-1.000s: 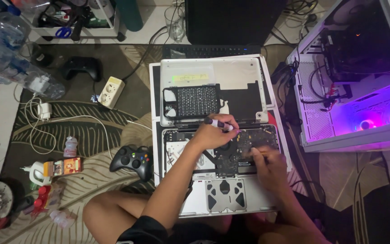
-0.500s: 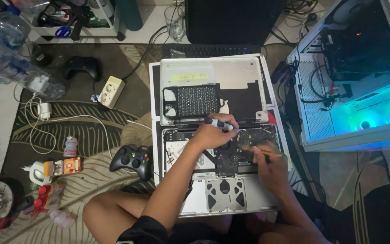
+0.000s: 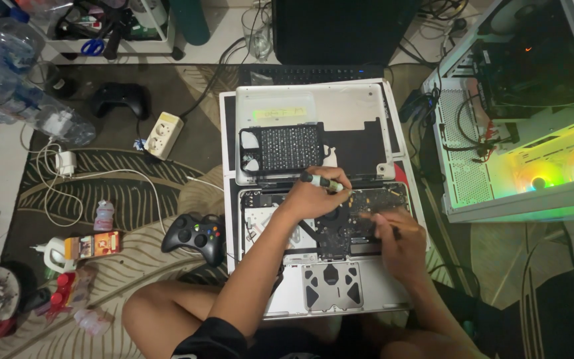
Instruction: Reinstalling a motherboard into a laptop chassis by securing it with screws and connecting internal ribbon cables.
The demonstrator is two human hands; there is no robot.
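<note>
An opened silver laptop (image 3: pixel 280 302) lies on the floor in front of me, its dark circuit board (image 3: pixel 347 229) and other insides exposed. Its removed bottom cover (image 3: pixel 340 106) rests just beyond it, with a black perforated panel (image 3: pixel 280 147) lying on top. My left hand (image 3: pixel 313 196) grips a small dark tool with a pale band (image 3: pixel 322 181) over the upper middle of the board. My right hand (image 3: pixel 398 240) hovers over the board's right side, blurred, pinching something thin that I cannot make out.
A black game controller (image 3: pixel 196 234) sits left of the laptop, with a second controller (image 3: pixel 119 98) and a white power strip (image 3: pixel 162 134) farther back. A white computer case (image 3: pixel 533 119) with glowing fans stands at right. Bottles, cables and clutter fill the left floor.
My right hand has shifted up and to the right over the board. My left hand stays in place with its tool. The case fans' glow changed from purple to blue-green to yellow-green.
</note>
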